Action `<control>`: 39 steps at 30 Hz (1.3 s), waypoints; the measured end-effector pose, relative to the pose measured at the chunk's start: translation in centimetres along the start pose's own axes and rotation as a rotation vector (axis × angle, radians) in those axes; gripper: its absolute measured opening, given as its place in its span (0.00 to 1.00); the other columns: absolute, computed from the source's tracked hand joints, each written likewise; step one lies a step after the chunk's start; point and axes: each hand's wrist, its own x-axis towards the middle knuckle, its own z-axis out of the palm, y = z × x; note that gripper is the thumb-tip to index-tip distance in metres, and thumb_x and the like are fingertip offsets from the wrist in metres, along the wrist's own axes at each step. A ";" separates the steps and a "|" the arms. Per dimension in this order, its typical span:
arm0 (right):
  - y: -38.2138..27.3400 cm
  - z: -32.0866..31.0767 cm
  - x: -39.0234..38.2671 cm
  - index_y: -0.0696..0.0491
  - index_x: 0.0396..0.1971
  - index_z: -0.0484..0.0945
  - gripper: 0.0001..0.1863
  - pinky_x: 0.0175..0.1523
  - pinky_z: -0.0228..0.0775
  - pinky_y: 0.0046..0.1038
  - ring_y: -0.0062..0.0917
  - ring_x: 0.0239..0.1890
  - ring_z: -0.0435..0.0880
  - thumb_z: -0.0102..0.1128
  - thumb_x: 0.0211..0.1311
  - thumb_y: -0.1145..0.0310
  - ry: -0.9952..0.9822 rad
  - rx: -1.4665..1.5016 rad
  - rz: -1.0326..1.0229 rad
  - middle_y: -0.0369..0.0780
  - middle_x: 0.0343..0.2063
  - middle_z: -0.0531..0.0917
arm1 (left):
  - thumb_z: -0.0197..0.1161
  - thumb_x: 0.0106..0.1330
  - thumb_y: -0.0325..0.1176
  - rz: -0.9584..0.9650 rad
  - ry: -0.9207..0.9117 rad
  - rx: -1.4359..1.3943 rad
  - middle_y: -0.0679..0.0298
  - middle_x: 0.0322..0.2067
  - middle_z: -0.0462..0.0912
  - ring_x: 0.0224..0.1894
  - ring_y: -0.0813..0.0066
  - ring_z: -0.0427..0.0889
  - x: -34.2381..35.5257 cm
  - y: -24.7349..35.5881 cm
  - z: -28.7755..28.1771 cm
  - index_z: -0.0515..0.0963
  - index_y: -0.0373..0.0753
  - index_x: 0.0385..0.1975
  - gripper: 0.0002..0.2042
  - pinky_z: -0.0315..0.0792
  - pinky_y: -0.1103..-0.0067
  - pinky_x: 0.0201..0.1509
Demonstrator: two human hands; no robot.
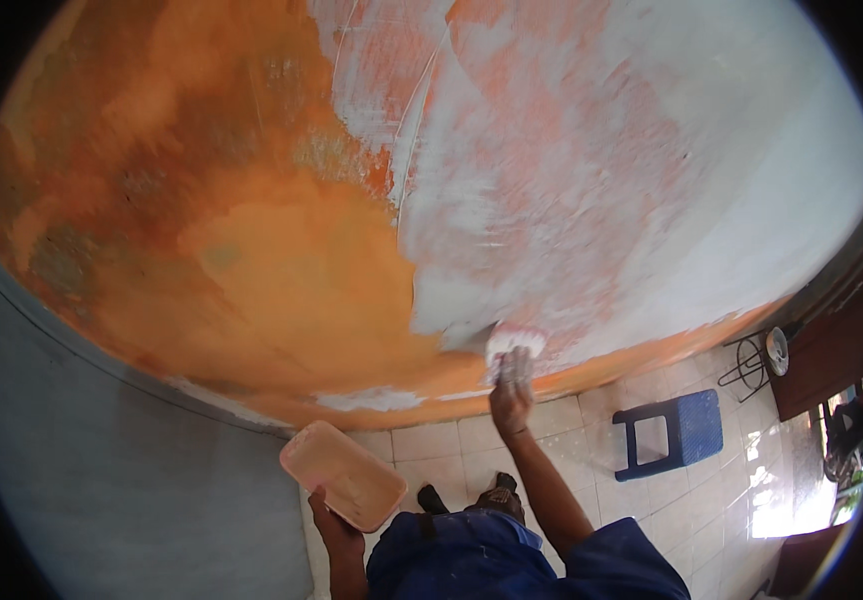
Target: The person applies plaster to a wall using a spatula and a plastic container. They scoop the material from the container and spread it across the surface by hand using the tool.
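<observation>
My right hand (513, 395), whitened on the fingers, grips a flat putty spreader (515, 341) coated in white, with a pinkish edge. The spreader is at the lower part of the wall (291, 280), close to the border between orange paint and white putty (571, 210). Low on the left, my left hand (336, 525) holds a shallow peach-coloured plastic tray (343, 470) by its near side, the thumb over the rim. The tray is tilted, and smears show inside it.
A blue plastic stool (686, 430) lies on its side on the tiled floor (561, 480). Right of it are a wire stand (744, 368) and brown wooden furniture (831, 345). A grey wall (151, 480) meets the orange one on my left.
</observation>
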 end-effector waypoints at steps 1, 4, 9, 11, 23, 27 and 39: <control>0.5 1.6 -2.4 0.62 0.54 0.71 0.27 0.64 0.62 0.48 0.49 0.61 0.68 0.49 0.50 0.88 -0.035 0.031 -0.013 0.53 0.56 0.72 | 0.52 0.62 0.49 -0.007 -0.009 -0.017 0.58 0.48 0.73 0.52 0.63 0.74 0.0 0.2 0.4 0.62 0.37 0.57 0.28 0.68 0.67 0.56; 0.7 3.6 -8.0 0.61 0.52 0.73 0.23 0.62 0.64 0.47 0.47 0.59 0.72 0.49 0.52 0.85 -0.239 0.066 -0.019 0.52 0.53 0.75 | 0.53 0.62 0.49 -0.040 -0.040 -0.032 0.58 0.53 0.71 0.56 0.61 0.72 0.3 0.4 0.9 0.62 0.37 0.59 0.29 0.66 0.66 0.59; -0.4 1.0 -13.0 0.59 0.51 0.74 0.24 0.61 0.65 0.44 0.45 0.57 0.73 0.49 0.51 0.84 -0.532 0.273 0.083 0.50 0.51 0.77 | 0.53 0.62 0.49 -0.055 -0.036 -0.015 0.57 0.55 0.70 0.57 0.59 0.70 0.3 0.0 0.4 0.61 0.37 0.60 0.30 0.65 0.66 0.60; -2.1 -1.5 -10.7 0.61 0.49 0.74 0.25 0.61 0.66 0.44 0.45 0.56 0.74 0.51 0.46 0.88 -0.378 0.317 0.095 0.50 0.52 0.76 | 0.53 0.62 0.49 -0.031 -0.027 -0.022 0.57 0.55 0.70 0.57 0.59 0.70 0.0 0.1 0.4 0.61 0.37 0.60 0.30 0.66 0.66 0.60; -4.2 3.1 -3.2 0.63 0.51 0.72 0.24 0.63 0.64 0.43 0.46 0.59 0.72 0.50 0.49 0.86 -0.120 0.113 0.015 0.52 0.54 0.74 | 0.54 0.62 0.48 -0.007 -0.015 -0.020 0.56 0.55 0.70 0.57 0.59 0.70 0.3 0.2 -0.5 0.61 0.37 0.60 0.30 0.65 0.66 0.60; -5.6 2.6 -8.6 0.61 0.50 0.74 0.24 0.60 0.67 0.42 0.45 0.57 0.74 0.48 0.50 0.88 -0.372 0.234 0.065 0.50 0.51 0.77 | 0.55 0.61 0.48 -0.022 0.037 -0.037 0.57 0.55 0.70 0.57 0.60 0.71 0.2 0.8 -0.7 0.61 0.38 0.60 0.30 0.65 0.66 0.60; -6.8 -1.7 5.4 0.61 0.45 0.78 0.18 0.56 0.73 0.39 0.44 0.53 0.78 0.53 0.53 0.85 0.100 0.029 -0.084 0.48 0.48 0.80 | 0.53 0.61 0.48 0.004 0.032 -0.062 0.58 0.49 0.73 0.53 0.63 0.74 1.0 0.6 -1.5 0.62 0.37 0.57 0.28 0.69 0.67 0.55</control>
